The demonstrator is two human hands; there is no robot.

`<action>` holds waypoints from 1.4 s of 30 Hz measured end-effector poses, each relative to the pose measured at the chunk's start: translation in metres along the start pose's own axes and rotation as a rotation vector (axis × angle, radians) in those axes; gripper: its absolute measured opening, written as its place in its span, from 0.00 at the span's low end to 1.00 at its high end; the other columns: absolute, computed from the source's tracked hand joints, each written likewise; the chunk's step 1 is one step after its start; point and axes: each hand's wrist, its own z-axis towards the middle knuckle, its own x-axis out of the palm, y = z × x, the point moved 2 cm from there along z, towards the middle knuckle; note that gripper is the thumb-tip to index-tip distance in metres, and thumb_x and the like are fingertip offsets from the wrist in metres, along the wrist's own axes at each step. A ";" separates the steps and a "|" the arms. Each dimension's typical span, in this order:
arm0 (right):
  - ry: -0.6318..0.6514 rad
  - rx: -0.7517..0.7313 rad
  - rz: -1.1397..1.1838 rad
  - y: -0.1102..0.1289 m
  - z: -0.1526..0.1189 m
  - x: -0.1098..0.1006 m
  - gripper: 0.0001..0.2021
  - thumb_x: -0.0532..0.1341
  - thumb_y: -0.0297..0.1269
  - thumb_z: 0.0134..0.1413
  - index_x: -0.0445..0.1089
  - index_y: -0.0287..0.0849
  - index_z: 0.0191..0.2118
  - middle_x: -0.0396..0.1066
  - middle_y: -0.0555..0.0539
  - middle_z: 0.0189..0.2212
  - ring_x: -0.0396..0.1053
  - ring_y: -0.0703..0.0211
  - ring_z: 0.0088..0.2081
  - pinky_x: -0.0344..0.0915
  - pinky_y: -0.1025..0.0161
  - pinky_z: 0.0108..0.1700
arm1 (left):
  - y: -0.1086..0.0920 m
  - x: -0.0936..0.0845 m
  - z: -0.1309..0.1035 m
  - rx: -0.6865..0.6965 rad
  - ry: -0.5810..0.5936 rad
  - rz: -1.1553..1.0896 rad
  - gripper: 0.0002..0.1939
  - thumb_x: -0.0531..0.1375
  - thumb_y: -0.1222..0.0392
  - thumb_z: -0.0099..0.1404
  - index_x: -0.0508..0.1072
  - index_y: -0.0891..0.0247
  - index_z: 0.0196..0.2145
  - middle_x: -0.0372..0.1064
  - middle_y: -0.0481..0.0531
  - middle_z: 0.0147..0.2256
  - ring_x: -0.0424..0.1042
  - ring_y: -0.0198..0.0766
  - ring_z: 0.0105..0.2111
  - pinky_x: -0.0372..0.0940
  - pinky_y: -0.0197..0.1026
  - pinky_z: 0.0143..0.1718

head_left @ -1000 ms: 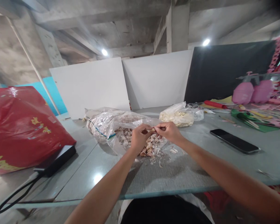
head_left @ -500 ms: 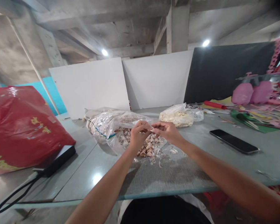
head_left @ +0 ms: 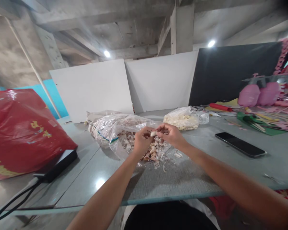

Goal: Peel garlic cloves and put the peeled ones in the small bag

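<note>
A pale garlic clove (head_left: 153, 134) is pinched between the fingertips of my left hand (head_left: 142, 140), above the pile. My right hand (head_left: 170, 134) meets it from the other side, thumb and fingers closed at the clove's right end. Under both hands, unpeeled garlic cloves (head_left: 153, 155) and loose papery skins (head_left: 127, 141) lie at the mouth of a clear plastic bag (head_left: 105, 126). Past my right hand rests another clear bag (head_left: 182, 118) full of peeled, cream-coloured cloves. Shed skins (head_left: 178, 154) are scattered on the grey table.
A black phone (head_left: 240, 144) lies to the right. On the left stand a big red bag (head_left: 31, 127) and a black power bank (head_left: 60, 166) with a looped cable. Coloured paper scraps (head_left: 266, 123) and pink bottles (head_left: 259, 95) crowd the far right. White boards (head_left: 93, 89) line the back.
The clove between my fingertips shows more plainly as a smooth pale piece. My fingers have shifted slightly around it; the bags and the pile look the same.
</note>
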 end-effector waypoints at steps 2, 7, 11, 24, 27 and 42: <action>-0.043 -0.068 -0.147 0.002 -0.002 0.000 0.13 0.60 0.43 0.48 0.66 0.40 0.38 0.66 0.49 0.29 0.65 0.66 0.27 0.66 0.68 0.26 | 0.003 0.000 0.000 -0.018 -0.013 0.072 0.07 0.58 0.64 0.50 0.72 0.63 0.31 0.64 0.44 0.18 0.65 0.30 0.16 0.58 0.31 0.18; 0.125 -0.268 -0.431 0.010 -0.006 0.003 0.12 0.55 0.38 0.54 0.68 0.44 0.44 0.64 0.46 0.37 0.65 0.64 0.34 0.64 0.67 0.33 | 0.013 0.002 0.001 -0.064 0.044 0.144 0.05 0.55 0.69 0.48 0.70 0.65 0.24 0.63 0.44 0.16 0.65 0.31 0.14 0.57 0.31 0.16; 0.198 -0.305 -0.519 0.004 -0.006 0.006 0.12 0.52 0.33 0.56 0.70 0.44 0.43 0.65 0.46 0.35 0.64 0.64 0.32 0.61 0.66 0.36 | 0.019 0.005 0.002 -0.239 0.134 0.073 0.03 0.54 0.67 0.50 0.66 0.64 0.25 0.61 0.44 0.16 0.65 0.33 0.12 0.57 0.31 0.12; 0.466 0.176 -0.800 0.001 0.010 -0.045 0.10 0.55 0.37 0.50 0.71 0.39 0.31 0.67 0.49 0.21 0.60 0.66 0.22 0.52 0.69 0.26 | 0.014 -0.001 0.009 -0.119 0.034 0.127 0.08 0.53 0.58 0.58 0.66 0.63 0.35 0.65 0.45 0.22 0.59 0.25 0.12 0.54 0.29 0.13; 0.611 0.428 -0.833 0.003 0.003 -0.063 0.12 0.56 0.31 0.45 0.71 0.40 0.38 0.68 0.48 0.23 0.62 0.66 0.21 0.53 0.69 0.24 | 0.014 0.002 0.007 -0.123 0.078 0.140 0.09 0.53 0.58 0.58 0.67 0.63 0.35 0.64 0.45 0.22 0.59 0.25 0.12 0.54 0.29 0.13; 0.510 0.561 -0.891 -0.034 -0.045 -0.104 0.13 0.57 0.26 0.35 0.68 0.38 0.33 0.68 0.48 0.27 0.64 0.67 0.19 0.56 0.69 0.22 | 0.016 0.014 -0.002 -0.159 0.263 0.110 0.09 0.54 0.56 0.59 0.69 0.62 0.35 0.65 0.46 0.22 0.60 0.26 0.12 0.55 0.30 0.13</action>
